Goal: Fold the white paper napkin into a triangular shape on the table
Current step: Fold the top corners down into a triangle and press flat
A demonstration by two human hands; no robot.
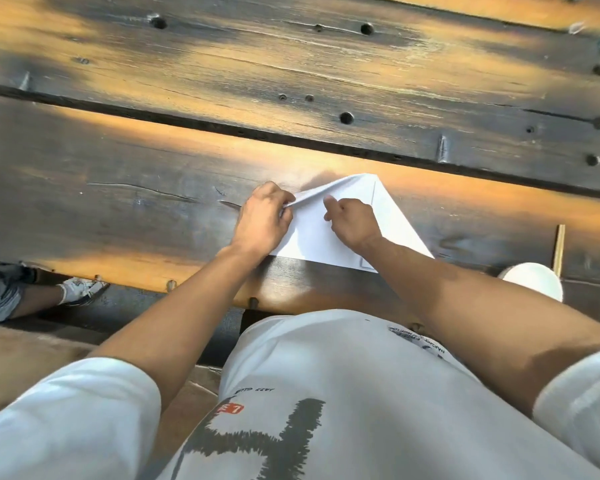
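Two hands at work on one white paper napkin, near the front edge of a wooden table. Napkin: thin, smooth, matte, already roughly triangular, with its point aimed away from the body and its long base along the near side. Upper left layer raised off the sheet below, slightly rumpled along the lifted edge; a faint straight crease line down the right part. Table: broad dark planks, weathered and grainy, with worn orange-brown streaks, round holes, a few scratches and a deep dark gap between boards.

Left hand at the napkin's left corner, knuckles up, fingers curled, thumb and fingertips pinching the lifted edge. Right hand on the middle of the napkin, wrist bent, fingers bunched and curled downward onto the paper; whether pressing or gripping, cannot tell. Both forearms bare, angled inward from short white sleeves, the right forearm across the napkin's near right corner.

Below, a white shirt with grey print. At right, a thin wooden stick flat on the table, near a round white object. At far left, a white shoe.
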